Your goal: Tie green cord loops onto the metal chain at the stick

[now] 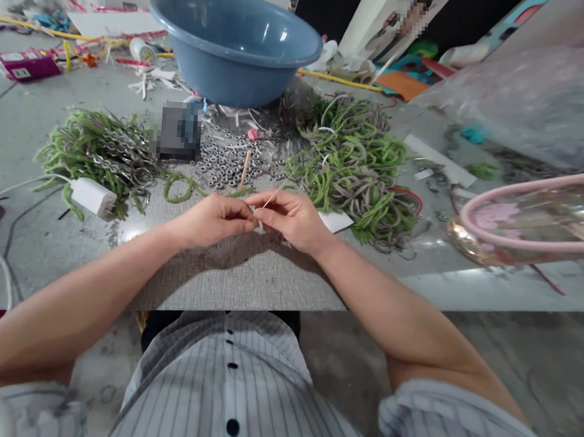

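My left hand (pixel 217 220) and my right hand (pixel 292 220) meet at the front of the table, fingertips pinched together. A thin pale strand (pixel 274 195) sticks up from between my right thumb and fingers. What my left fingers pinch is hidden. A green cord (pixel 178 189) loops on the table and runs just behind my left fingers; whether they touch it I cannot tell. Beyond the hands lie many small metal rings (pixel 226 162) and a wooden stick (pixel 245 168). A heap of green and grey cords (pixel 359 170) lies beside my right hand.
A blue basin (pixel 236 70) stands at the back. Left are a bundle of green cords with metal chains (pixel 103 144) and a white charger (pixel 93 196) with its cable. A pink-rimmed clear object (pixel 534 220) and plastic wrap (pixel 521 107) are at right.
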A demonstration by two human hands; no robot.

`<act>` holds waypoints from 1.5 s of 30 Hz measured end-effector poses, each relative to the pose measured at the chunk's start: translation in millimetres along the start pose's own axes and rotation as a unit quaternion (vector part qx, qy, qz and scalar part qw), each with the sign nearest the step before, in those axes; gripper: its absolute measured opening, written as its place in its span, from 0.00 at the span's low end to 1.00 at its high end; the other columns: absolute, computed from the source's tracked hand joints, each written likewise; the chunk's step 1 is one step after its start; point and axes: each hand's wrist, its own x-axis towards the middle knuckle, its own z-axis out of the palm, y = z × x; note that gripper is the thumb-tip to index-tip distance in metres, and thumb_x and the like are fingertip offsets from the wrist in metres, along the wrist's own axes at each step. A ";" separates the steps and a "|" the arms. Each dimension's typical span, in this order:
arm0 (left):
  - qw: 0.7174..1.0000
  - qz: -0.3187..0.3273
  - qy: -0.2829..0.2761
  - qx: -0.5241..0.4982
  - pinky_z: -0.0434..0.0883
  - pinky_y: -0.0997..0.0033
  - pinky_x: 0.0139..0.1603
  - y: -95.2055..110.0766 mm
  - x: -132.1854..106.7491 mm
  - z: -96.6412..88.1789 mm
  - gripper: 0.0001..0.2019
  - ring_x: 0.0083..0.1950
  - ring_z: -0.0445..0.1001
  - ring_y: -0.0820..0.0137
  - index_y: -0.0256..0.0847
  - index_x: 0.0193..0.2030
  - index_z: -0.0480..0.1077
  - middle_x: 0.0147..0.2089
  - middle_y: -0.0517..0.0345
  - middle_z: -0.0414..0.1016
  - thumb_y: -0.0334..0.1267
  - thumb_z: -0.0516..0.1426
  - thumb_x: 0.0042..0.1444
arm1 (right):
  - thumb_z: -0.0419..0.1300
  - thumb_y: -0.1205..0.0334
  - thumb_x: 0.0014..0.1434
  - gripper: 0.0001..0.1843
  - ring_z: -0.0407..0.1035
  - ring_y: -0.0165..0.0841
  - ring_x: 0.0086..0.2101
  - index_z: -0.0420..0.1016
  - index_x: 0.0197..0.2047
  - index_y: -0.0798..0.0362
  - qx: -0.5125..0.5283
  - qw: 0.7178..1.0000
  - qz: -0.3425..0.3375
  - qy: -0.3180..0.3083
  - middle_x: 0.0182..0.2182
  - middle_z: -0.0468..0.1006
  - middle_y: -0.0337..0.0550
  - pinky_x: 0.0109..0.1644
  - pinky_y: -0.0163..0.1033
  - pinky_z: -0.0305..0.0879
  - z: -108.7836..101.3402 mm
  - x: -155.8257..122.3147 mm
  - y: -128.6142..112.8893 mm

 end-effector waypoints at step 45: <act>0.914 -0.024 -0.036 -0.402 0.67 0.80 0.18 -1.8 -4.6 -16.9 0.12 0.19 0.69 0.79 0.38 0.30 0.76 0.29 0.59 0.80 0.42 0.70 0.41 | 0.67 0.56 0.55 0.04 0.65 0.22 0.21 0.80 0.31 0.46 0.008 0.967 -0.211 0.142 0.24 0.75 0.32 0.22 0.31 0.62 -16.0 0.2 9.6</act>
